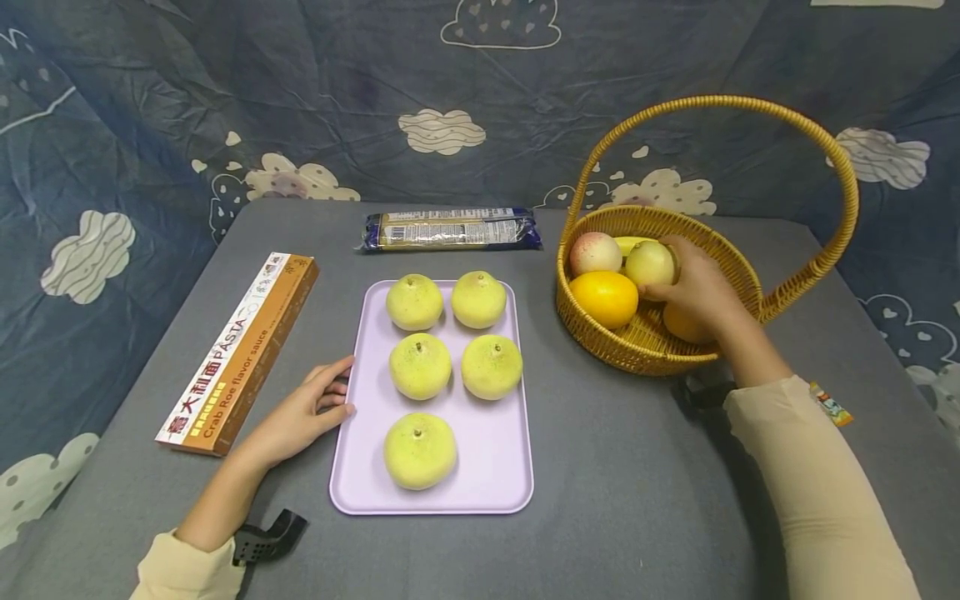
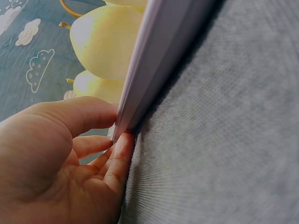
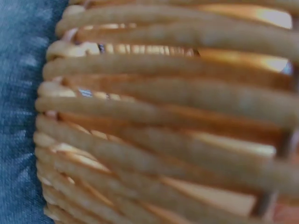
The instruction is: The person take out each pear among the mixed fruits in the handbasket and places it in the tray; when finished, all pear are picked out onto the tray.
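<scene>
My right hand reaches into a woven basket and grips a pale yellow-green round fruit, thumb and fingers on its right side. Beside that fruit lie a pinkish peach, a yellow-orange oval fruit and part of a banana. An orange fruit is half hidden under the hand. At the left edge of a lilac tray, my left hand rests its thumb and relaxed fingertips against the rim. Several yellow-green stemmed fruits sit on the tray.
A long pasta box lies slanted on the left. Behind the tray is a dark-blue and clear packet. The basket's tall handle arches above the right forearm. A small colourful wrapper lies beside the right sleeve. Basket weave fills most of the right wrist view.
</scene>
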A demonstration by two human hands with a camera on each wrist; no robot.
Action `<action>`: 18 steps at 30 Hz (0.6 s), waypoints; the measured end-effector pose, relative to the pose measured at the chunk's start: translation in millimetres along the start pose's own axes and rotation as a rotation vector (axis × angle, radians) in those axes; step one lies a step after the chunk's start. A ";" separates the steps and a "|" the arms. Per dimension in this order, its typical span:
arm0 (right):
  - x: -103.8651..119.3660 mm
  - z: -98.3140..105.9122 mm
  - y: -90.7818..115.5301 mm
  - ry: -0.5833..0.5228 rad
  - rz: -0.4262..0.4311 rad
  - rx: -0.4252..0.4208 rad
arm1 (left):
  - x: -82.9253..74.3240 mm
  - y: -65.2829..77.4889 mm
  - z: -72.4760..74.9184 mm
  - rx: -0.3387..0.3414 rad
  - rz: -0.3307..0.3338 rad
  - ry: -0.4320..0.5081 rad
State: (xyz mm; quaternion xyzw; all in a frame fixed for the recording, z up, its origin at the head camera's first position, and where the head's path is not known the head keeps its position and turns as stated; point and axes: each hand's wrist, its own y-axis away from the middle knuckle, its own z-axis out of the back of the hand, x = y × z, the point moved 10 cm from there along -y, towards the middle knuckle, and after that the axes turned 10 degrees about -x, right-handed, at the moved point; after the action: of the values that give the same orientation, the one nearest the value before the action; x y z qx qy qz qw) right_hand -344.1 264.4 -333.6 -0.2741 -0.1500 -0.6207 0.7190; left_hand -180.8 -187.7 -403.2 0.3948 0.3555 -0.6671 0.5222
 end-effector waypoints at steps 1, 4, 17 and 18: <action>-0.9 2.9 0.6 -0.009 -0.008 -0.024 | -0.1 0.0 -0.1 0.000 0.000 0.000; -1.7 12.4 3.9 -0.040 -0.031 -0.095 | 0.1 -0.3 -0.2 -0.001 -0.001 0.002; 58.6 37.6 38.4 -0.339 0.041 -0.274 | 1.8 -0.6 -0.1 0.001 0.001 0.008; 68.2 37.3 43.2 -0.356 0.067 -0.273 | 1.7 -0.4 -0.1 0.001 0.002 0.007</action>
State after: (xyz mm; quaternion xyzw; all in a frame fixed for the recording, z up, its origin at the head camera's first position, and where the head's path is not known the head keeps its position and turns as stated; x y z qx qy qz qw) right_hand -284.7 234.2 -274.7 -0.4791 -0.1799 -0.5530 0.6575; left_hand -181.5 -188.2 -404.7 0.3978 0.3563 -0.6655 0.5214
